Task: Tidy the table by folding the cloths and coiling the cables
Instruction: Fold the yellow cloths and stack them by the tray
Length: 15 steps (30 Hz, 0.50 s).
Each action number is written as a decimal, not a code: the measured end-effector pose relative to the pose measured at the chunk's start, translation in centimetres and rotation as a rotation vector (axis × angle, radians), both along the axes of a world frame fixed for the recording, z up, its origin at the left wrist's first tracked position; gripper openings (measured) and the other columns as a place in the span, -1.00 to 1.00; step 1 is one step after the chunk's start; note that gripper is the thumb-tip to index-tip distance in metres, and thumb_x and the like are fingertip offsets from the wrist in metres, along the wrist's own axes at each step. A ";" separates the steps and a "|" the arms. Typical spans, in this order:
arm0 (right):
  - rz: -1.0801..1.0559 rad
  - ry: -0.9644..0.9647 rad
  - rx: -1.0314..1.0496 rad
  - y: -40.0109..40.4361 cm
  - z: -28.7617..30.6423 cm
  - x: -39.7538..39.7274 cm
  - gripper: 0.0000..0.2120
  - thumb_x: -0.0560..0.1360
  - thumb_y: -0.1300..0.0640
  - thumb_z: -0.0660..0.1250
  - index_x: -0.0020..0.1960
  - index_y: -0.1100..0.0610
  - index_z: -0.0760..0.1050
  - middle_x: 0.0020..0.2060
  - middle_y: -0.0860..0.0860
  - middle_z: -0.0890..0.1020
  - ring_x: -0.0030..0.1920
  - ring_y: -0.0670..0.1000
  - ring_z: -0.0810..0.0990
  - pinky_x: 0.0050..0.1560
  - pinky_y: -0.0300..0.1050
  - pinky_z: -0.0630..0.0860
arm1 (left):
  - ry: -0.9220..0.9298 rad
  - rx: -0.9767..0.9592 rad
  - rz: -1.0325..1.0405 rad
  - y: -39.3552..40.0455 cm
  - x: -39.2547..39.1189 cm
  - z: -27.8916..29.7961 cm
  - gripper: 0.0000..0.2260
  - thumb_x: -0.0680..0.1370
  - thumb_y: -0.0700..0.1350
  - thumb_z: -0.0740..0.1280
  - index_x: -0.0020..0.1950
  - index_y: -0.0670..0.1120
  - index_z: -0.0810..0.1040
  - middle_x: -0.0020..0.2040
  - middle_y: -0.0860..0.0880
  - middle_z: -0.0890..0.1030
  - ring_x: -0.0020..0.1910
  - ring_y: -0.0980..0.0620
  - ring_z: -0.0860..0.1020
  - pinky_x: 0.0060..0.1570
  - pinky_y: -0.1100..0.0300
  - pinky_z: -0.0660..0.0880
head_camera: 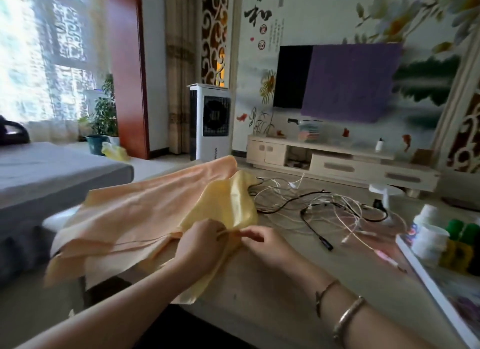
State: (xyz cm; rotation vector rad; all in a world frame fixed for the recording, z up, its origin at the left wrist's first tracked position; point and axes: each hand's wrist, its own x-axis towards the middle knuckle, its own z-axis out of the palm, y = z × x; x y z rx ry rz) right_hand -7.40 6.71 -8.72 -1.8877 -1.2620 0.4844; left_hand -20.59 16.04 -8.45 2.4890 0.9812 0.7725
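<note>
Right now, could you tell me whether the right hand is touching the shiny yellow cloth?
Touching: the head view shows the right hand pinching an edge of the shiny yellow cloth, beside the left hand.

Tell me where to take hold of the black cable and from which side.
Probably grip the black cable just behind its plug end, coming from the near side with the right hand. That end lies free of the white cables on bare table.

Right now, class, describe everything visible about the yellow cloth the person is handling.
The yellow cloth is thin, slightly shiny fabric, crumpled and not yet folded. Both hands pinch its near edge: the left hand and the right hand. It billows upward behind them, overlaps the larger peach cloth, and hangs past the table edge.
</note>
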 end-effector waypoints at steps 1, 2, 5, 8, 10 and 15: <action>-0.015 0.066 0.008 0.2 0.0 0.0 -0.74 0.57 0.20 0.28 0.25 0.21 0.52 0.15 0.07 0.61 0.09 -0.09 0.52 0.16 -0.26 0.40 | -0.027 -0.035 -0.034 -0.1 0.4 0.3 -0.77 0.54 0.03 0.29 -0.17 -0.04 0.67 -0.22 0.01 0.66 -0.19 0.01 0.58 -0.16 0.14 0.49; -0.046 0.144 0.027 0.1 0.1 0.1 -0.74 0.58 0.19 0.28 0.25 0.22 0.51 0.14 0.09 0.61 0.07 -0.08 0.52 0.14 -0.24 0.41 | -0.058 -0.085 -0.071 -0.2 0.7 0.6 -0.74 0.56 0.02 0.28 -0.17 -0.08 0.68 -0.23 -0.02 0.66 -0.20 -0.01 0.58 -0.16 0.11 0.47; -0.110 0.529 0.134 -1.3 1.2 0.3 -0.87 0.57 0.17 0.30 0.09 0.16 0.54 -0.01 0.10 0.63 -0.05 -0.01 0.57 0.03 -0.16 0.51 | -0.182 -0.305 -0.133 -1.4 1.7 1.6 -0.72 0.60 -0.02 0.26 -0.10 -0.13 0.69 -0.17 -0.08 0.68 -0.18 -0.02 0.59 -0.16 0.12 0.48; -0.058 0.698 0.179 -4.1 2.5 1.3 -0.76 0.53 0.12 0.36 0.17 0.13 0.49 0.05 0.08 0.63 0.02 0.07 0.63 0.08 0.01 0.55 | -0.360 -0.816 -0.268 -3.8 3.3 2.4 -0.78 0.64 -0.13 0.18 0.05 -0.09 0.64 -0.20 -0.02 0.62 -0.27 0.12 0.54 -0.34 0.30 0.46; -0.032 0.628 0.147 -6.1 3.0 2.0 -0.56 0.48 0.14 0.42 0.31 0.08 0.39 0.19 0.02 0.57 0.14 0.04 0.61 0.05 -0.07 0.58 | -0.447 -1.109 -0.442 -5.3 4.0 3.0 -0.69 0.59 -0.35 0.07 0.14 -0.18 0.58 -0.13 -0.08 0.60 -0.21 0.10 0.56 -0.29 0.29 0.50; -0.192 0.287 0.041 -10.1 4.1 4.4 -0.47 0.45 0.38 0.37 0.36 0.11 0.34 0.02 -0.04 0.56 -0.10 -0.10 0.58 -0.21 -0.30 0.55 | -0.212 -0.724 -0.625 -6.4 5.4 2.7 -0.52 0.50 -0.50 0.12 0.27 -0.07 0.49 0.25 0.00 0.53 0.21 0.11 0.47 0.02 0.28 0.48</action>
